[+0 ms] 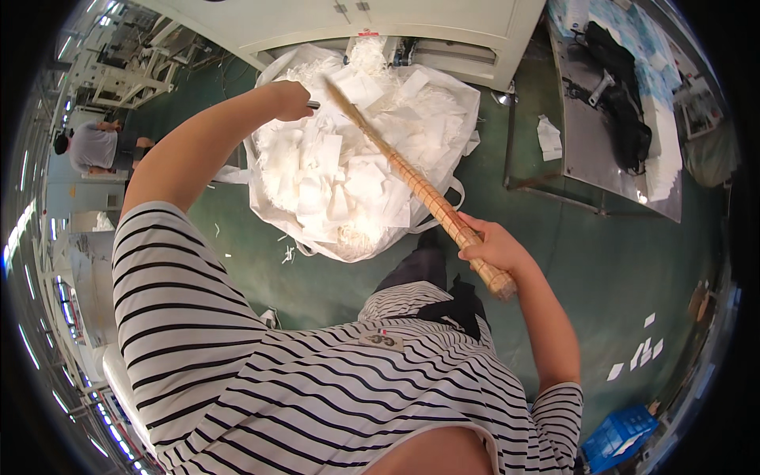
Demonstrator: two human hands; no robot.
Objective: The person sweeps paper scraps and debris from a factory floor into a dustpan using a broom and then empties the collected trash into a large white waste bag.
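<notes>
A long wooden stick [412, 182] slants over a big white sack [273, 218] of white scraps [348, 174]. The right hand [487, 245] grips its thick lower end; the left hand [291, 100] closes near the tip, seemingly steadying it above the pile.

One big bag, one crate, two small labels.
A large white sack [317, 214] stuffed with white scraps sits open on the green floor below a cabinet bearing a small red-and-white label [367, 33]; a blue crate [617, 435] stands lower right; a small tag [381, 340] is on the striped shirt.
</notes>
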